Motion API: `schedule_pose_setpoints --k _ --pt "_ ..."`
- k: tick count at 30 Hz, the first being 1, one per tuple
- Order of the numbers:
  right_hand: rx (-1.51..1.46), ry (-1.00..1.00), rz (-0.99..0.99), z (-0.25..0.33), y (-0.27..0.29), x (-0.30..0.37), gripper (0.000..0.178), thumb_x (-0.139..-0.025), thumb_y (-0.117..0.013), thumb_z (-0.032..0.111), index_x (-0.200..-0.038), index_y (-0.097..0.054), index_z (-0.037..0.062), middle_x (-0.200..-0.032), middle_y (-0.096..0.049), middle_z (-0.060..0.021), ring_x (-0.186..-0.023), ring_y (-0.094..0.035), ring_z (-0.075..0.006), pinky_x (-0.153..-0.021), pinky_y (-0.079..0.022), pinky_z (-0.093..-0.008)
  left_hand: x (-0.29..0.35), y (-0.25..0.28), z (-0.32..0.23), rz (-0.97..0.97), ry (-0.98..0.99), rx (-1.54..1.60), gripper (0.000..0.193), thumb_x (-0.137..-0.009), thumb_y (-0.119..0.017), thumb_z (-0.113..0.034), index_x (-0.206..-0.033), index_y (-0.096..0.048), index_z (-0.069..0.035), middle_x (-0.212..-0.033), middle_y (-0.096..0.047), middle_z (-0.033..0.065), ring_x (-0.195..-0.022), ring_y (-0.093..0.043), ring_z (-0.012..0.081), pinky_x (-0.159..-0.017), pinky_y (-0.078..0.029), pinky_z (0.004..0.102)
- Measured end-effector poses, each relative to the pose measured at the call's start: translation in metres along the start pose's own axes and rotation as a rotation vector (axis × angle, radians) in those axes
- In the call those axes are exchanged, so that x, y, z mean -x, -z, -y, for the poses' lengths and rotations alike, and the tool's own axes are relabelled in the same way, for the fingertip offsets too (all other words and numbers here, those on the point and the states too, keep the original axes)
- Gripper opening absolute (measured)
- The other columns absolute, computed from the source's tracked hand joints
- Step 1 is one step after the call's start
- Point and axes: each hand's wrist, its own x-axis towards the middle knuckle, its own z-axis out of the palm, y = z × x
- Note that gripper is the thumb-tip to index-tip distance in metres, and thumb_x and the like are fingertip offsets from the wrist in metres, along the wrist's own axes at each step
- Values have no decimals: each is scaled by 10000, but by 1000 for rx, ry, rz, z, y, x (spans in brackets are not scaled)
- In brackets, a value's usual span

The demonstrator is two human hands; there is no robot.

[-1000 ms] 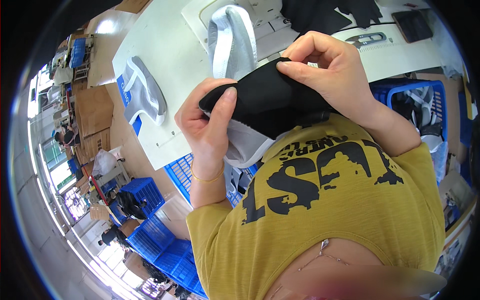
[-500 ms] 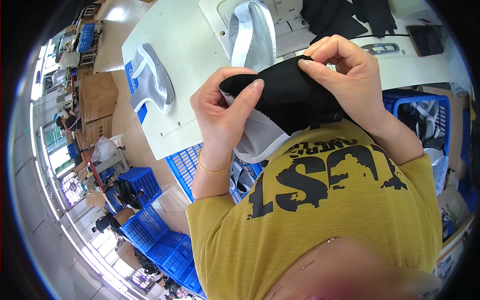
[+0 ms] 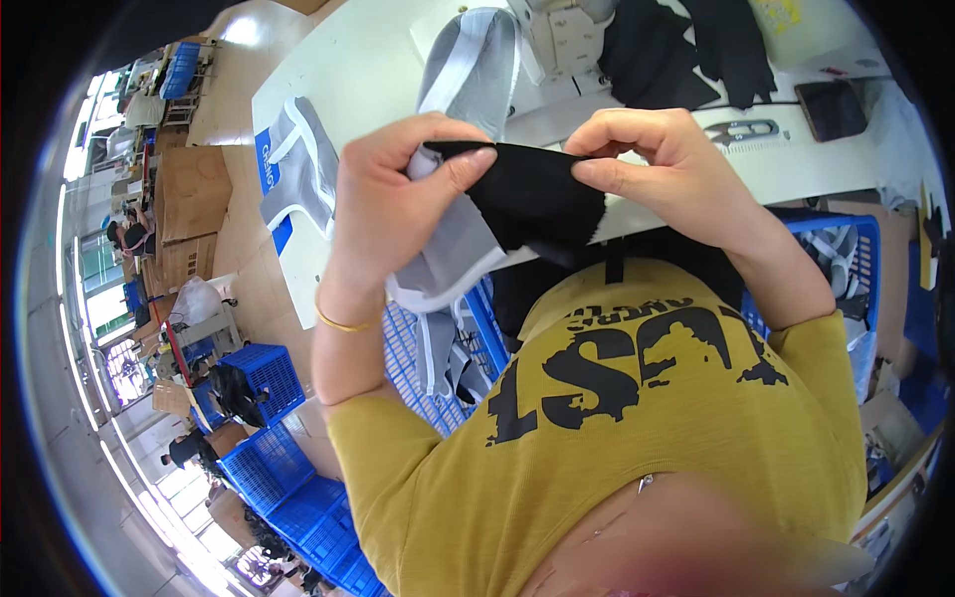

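My left hand point(image 3: 398, 194) is closed in a pinch, thumb on top, on the left end of a black fabric piece point(image 3: 537, 204). A grey shoe upper point(image 3: 448, 244) with pale edging hangs below the same hand, against the black piece. My right hand point(image 3: 662, 174) pinches the right end of the black fabric between thumb and forefinger. Its top edge is stretched nearly straight between both hands, over the table's near edge. Another grey shoe upper point(image 3: 477, 65) with a white band lies just beyond my left hand. The fingers behind the fabric are partly hidden.
A white sewing machine point(image 3: 565, 60) stands behind my hands. To its right are black fabric pieces point(image 3: 652, 55), thread snips point(image 3: 741, 130) and a phone point(image 3: 832, 109). One more upper point(image 3: 310, 159) lies at the table's left edge. Blue crates point(image 3: 400, 343) flank my lap.
Both hands have shifted, the left one left and slightly down, with the fabric and upper. The black fabric's top edge is now more level and drawn straighter.
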Motion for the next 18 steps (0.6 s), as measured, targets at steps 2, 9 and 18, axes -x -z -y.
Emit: schedule_pose_setpoints --k 2,9,18 --pt "43 19 -14 4 -2 -5 139 -916 -659 89 -983 -661 -33 -777 -638 -13 -738 -566 -58 -666 -462 -234 -21 15 -6 144 -14 -124 89 -837 -731 -5 -919 -714 25 -828 -679 4 -764 -595 61 -705 -472 212" --pt "-219 98 -304 -9 -25 -22 150 -956 -655 115 -1025 -663 -19 -814 -667 24 -727 -542 2 -629 -424 -181 -101 41 -23 314 65 -146 186 -798 -793 -110 -936 -693 -35 -879 -661 -11 -860 -595 65 -791 -472 221" --pt "-443 145 -415 -2 -18 -30 179 -960 -657 130 -1058 -665 -19 -861 -671 1 -789 -611 -40 -730 -499 -198 -148 49 8 409 327 337 415 -854 -758 -115 -1244 -618 -92 -1158 -672 56 -1067 -640 139 -965 -502 275"
